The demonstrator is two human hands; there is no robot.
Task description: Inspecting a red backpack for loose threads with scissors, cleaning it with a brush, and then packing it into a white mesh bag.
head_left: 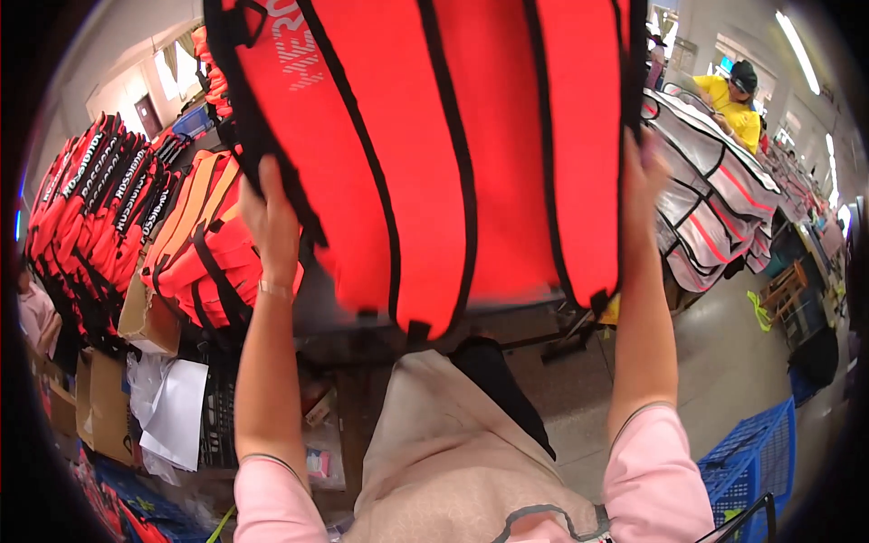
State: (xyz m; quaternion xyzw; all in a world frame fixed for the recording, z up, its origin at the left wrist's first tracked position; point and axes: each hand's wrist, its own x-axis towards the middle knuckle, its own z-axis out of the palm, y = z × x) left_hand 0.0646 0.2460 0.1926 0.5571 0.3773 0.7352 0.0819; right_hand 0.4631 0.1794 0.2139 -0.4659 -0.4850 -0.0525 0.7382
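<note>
Red bag (502,154): one, apparently assembled, aloft, not yet set down; left hand (274,217), right hand (644,176), fingers clamped on its sides. Stacked bags (95,195): at left.

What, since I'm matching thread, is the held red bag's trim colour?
Black; the trim shows best in the head view.

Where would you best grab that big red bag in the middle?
Probably by its two black side edges, a hand coming from each side, as the left hand and the blurred right hand do: the red bag is wide and held up, with an edge along each flank.
</note>
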